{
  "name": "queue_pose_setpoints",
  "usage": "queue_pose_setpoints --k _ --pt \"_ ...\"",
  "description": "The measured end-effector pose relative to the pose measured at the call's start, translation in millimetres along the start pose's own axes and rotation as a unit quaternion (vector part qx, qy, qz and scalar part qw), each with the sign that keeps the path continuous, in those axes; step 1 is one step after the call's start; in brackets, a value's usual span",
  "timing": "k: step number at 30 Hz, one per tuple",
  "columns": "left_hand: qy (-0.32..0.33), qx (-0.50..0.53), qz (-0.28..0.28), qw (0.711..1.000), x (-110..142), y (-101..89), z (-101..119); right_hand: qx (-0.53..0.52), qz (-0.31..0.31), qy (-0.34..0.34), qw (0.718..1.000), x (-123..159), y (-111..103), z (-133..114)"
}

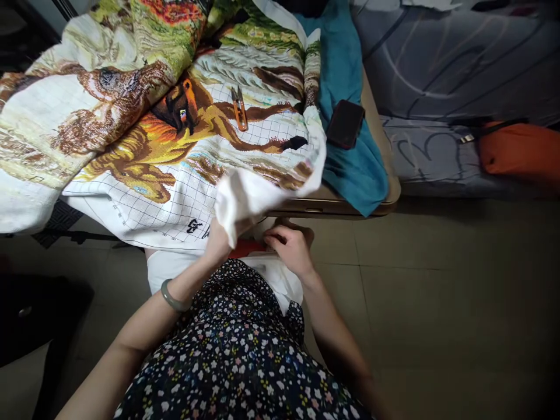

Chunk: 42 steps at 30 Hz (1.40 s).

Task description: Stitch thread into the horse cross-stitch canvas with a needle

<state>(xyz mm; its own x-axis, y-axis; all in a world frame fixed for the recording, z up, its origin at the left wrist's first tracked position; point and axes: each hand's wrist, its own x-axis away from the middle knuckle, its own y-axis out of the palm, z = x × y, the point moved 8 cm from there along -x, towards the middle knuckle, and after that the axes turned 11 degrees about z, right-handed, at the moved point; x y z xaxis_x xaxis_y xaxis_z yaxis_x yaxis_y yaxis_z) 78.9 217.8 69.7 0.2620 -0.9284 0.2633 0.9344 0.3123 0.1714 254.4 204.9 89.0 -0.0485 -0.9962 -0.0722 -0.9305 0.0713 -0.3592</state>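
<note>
A large cross-stitch cloth [184,169] with horses and a printed grid drapes over the table's front edge. Its white corner is folded up over my left hand [221,240], whose fingers are mostly hidden but seem to grip the fabric. My right hand [291,248] is beside it, just below the table edge. Its thumb and fingers are pinched together, and whatever is between them is too small to make out. Orange-handled thread snips [239,109] lie on the stitched cloth, away from both hands.
A dark phone-like case [345,123] rests on a teal cloth [365,189] at the table's right end. Behind is a grey patterned sofa [437,76] with an orange bag [516,151]. Something red [247,248] and white fabric [277,280] lie at my lap.
</note>
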Motion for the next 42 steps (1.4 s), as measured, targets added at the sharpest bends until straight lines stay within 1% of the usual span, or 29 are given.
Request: queue_pose_setpoints --k 1,3,4,6,9,13,19,22,26,31,38,42 --pt "-0.061 0.066 0.02 0.996 -4 -3.9 0 -0.014 0.003 -0.01 1.0 0 0 -6" --pt "-0.161 0.152 0.032 0.975 -6 -5.3 -1 -0.04 0.015 -0.038 0.998 1 1 -22" --pt "-0.194 0.173 0.027 0.965 -6 -4.3 -1 -0.048 0.019 -0.054 0.997 1 3 -31" --pt "-0.223 0.194 0.012 0.955 -3 -2.1 1 -0.052 0.021 -0.078 0.995 0 12 -46" --pt "-0.227 0.204 0.001 0.952 0 -2.5 0 -0.038 0.023 -0.097 0.994 -6 26 -59" --pt "-0.25 0.192 -0.005 0.949 2 -6.6 -9 0.009 0.033 -0.122 0.992 -13 35 -63" --pt "-0.262 0.207 0.006 0.942 1 -8.0 -10 0.038 0.034 -0.149 0.988 -13 37 -67" --pt "-0.269 0.21 0.008 0.94 2 -6.3 -9 0.048 0.034 -0.156 0.986 -13 38 -69" --pt "-0.263 0.218 0.012 0.94 2 -6.3 -7 0.064 0.028 -0.163 0.984 -15 40 -70" --pt "-0.271 0.209 0.019 0.939 2 -7.4 -8 0.082 0.027 -0.17 0.982 -15 41 -71" --pt "-0.286 0.206 0.031 0.936 5 -8.4 -7 0.086 0.052 -0.171 0.98 -12 44 -73" --pt "-0.309 0.202 0.026 0.929 5 -8.7 -9 0.067 0.045 -0.162 0.983 -11 45 -70"
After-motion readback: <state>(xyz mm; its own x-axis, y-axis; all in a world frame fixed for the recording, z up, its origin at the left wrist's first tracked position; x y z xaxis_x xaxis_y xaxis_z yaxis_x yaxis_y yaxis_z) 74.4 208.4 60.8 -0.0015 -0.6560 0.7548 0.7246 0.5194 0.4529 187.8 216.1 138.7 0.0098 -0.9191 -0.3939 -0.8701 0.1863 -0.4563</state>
